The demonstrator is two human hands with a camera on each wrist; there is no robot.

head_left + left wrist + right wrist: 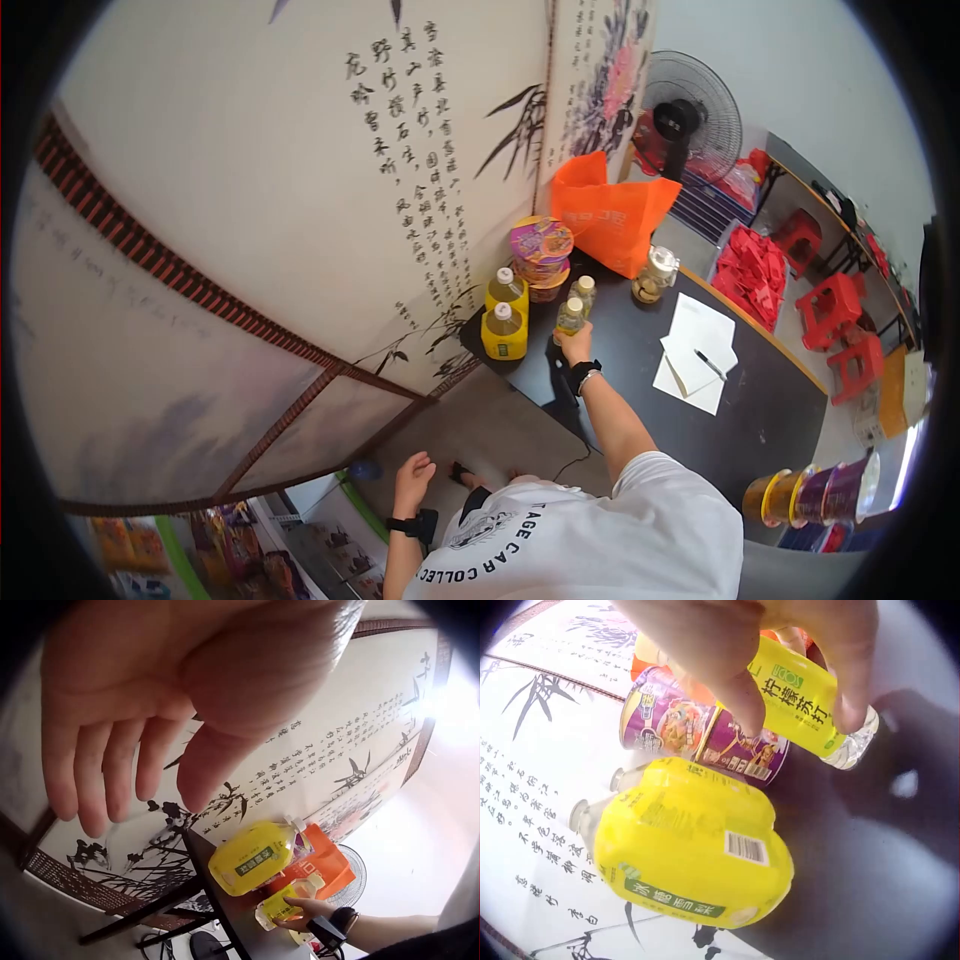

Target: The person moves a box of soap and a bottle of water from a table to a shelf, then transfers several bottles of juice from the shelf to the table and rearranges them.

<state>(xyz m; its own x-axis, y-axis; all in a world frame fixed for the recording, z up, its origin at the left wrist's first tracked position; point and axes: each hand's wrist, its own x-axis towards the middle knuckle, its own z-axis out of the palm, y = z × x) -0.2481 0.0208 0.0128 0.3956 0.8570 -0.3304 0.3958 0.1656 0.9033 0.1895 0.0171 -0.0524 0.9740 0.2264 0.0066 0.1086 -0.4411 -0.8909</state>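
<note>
Table [770, 420] of black lies under the right hand [575, 345], two big yellow bottles [504, 332] stand just left of it, stacked purple noodle cups [541, 250] sit beyond it, its fingers curl round a small yellow-labelled bottle [570, 315], and the left hand [412, 482] hangs low, fingers relaxed, holding nothing.

White T-shirt [640, 520] with black lettering, black strap [583, 371] on each wrist
</note>
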